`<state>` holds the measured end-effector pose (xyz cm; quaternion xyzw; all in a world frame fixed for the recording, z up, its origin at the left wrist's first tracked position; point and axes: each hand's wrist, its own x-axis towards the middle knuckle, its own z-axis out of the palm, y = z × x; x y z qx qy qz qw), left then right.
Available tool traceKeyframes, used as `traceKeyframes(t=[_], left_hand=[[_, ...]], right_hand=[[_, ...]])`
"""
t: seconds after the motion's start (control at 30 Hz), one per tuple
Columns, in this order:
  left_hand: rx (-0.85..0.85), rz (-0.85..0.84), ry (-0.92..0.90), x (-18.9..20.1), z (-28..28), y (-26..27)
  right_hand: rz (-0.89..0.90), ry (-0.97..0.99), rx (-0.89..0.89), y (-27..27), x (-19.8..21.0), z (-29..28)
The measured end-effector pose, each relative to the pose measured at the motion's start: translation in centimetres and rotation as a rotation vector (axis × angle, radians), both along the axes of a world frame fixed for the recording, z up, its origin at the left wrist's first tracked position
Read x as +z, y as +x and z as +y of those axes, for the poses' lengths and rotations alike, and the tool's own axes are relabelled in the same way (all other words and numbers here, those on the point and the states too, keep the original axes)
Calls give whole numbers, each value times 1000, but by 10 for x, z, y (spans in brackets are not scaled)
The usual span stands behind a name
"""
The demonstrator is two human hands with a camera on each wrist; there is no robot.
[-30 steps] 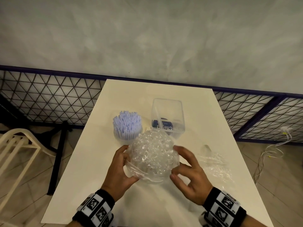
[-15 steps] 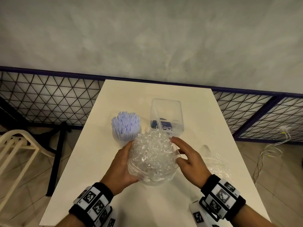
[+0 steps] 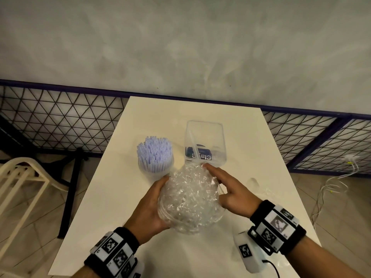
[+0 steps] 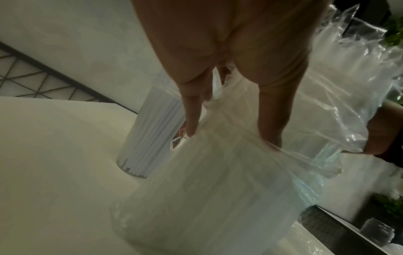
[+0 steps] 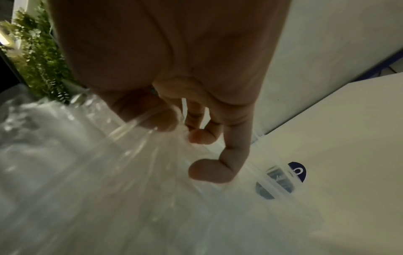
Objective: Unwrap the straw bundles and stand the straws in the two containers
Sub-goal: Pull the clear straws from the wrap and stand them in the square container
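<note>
A fat bundle of clear straws in crinkled clear wrap [image 3: 190,199] stands on end on the white table [image 3: 251,149], between my two hands. My left hand [image 3: 154,205] grips its left side, fingers curled round the wrap [image 4: 218,155]. My right hand [image 3: 224,187] lies on the upper right side, where thumb and fingers [image 5: 196,136] pinch the wrap [image 5: 122,165]. Behind on the left, a round container [image 3: 154,157] is packed with upright pale lilac straws [image 4: 150,131]. On the right, a clear rectangular container [image 3: 204,141] holds a single straw.
A loose empty clear wrap [image 3: 263,189] lies on the table right of my right hand. A black wire-mesh fence [image 3: 60,121] and a grey wall stand behind the table. A cream chair [image 3: 22,183] is on the left; white cables [image 3: 341,177] lie on the floor at right.
My right hand has moved from the bundle's lower right up onto its upper right side and taken hold of the wrap. The bundle has shifted slightly away, toward the containers.
</note>
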<state>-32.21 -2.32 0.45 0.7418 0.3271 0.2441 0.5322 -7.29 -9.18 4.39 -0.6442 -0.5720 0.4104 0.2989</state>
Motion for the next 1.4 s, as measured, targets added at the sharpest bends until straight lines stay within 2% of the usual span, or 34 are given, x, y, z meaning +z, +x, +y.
traceKeyframes(t=[0.1, 0.17, 0.37, 0.53, 0.63, 0.73, 0.87, 0.93, 1.0, 1.07, 1.1, 1.17, 1.27, 1.4], left_hand=[[-12, 6, -28, -3, 0, -1], [-16, 18, -32, -5, 0, -1], [-49, 91, -10, -23, 8, -3], [-120, 180, 56, -24, 14, -4], [-194, 186, -18, -23, 13, -10], [-175, 177, -76, -31, 11, -7], [-62, 163, -86, -47, 7, 3], [1, 148, -104, -47, 4, 6], [58, 115, -142, -49, 0, 7], [105, 92, -197, -50, -1, 4], [111, 96, -229, -50, -1, 1], [81, 147, -232, -56, -2, -7], [70, 189, -253, -63, -7, -18], [-24, 227, -250, -52, -8, -21]], right_hand=[[138, -111, -46, 2, -3, 1], [166, -140, -54, 6, -11, 2], [73, -178, -10, 9, -38, -10], [-79, -108, -29, 13, -37, -18], [-94, -222, 79, 15, -22, -25], [-49, -343, 193, 5, -18, -30], [-36, -132, 8, -16, -37, -32], [-49, -66, -22, -23, -45, -32], [-14, -95, 28, -29, -50, -30], [-61, -206, 54, -29, -55, -24], [-2, -264, -12, -30, -63, -21], [6, -277, -67, -35, -67, -18], [-126, -300, -58, -44, -69, -16], [-191, -333, -38, -43, -76, -16]])
